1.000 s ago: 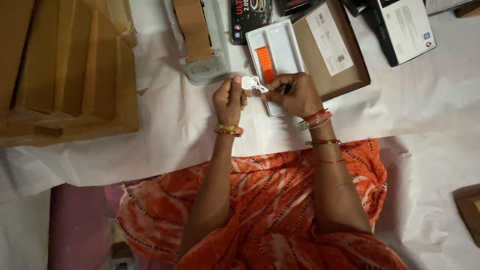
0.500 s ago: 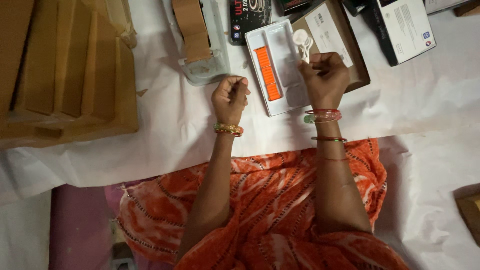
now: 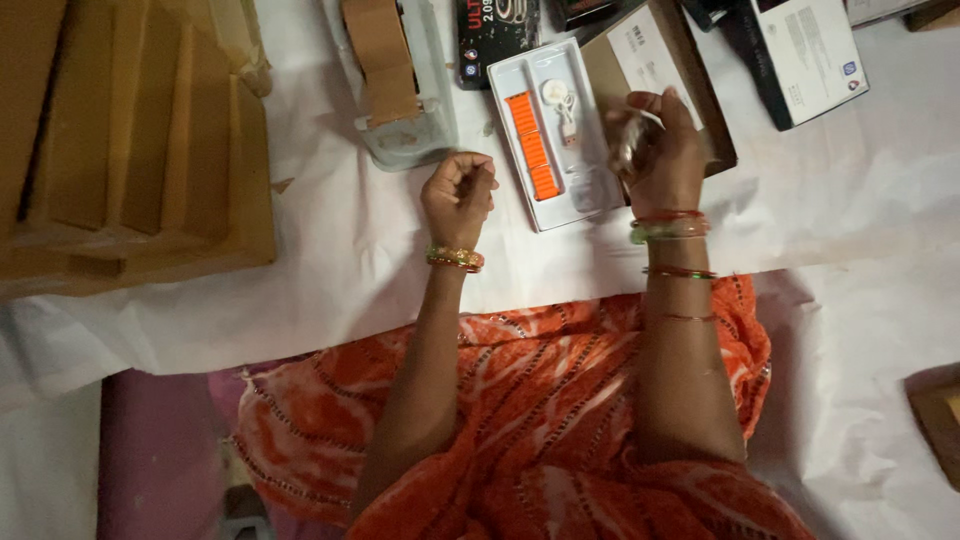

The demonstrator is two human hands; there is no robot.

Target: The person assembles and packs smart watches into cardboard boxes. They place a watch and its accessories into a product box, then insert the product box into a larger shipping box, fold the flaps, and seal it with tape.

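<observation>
Both hands (image 3: 560,175) curled — tray (image 3: 520,80) between

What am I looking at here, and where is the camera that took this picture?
There is no machine: these are a person's two bare hands, filmed by a camera worn on the head and looking down. The person sits at a surface covered with white paper. The left hand is curled into a loose fist, resting on the paper and holding nothing that I can see. The right hand is raised beside a white tray and pinches something small and blurred that I cannot identify. In the tray lie an orange strap and a small white charger. Brown cardboard pieces lie far left, boxes along the top.
</observation>
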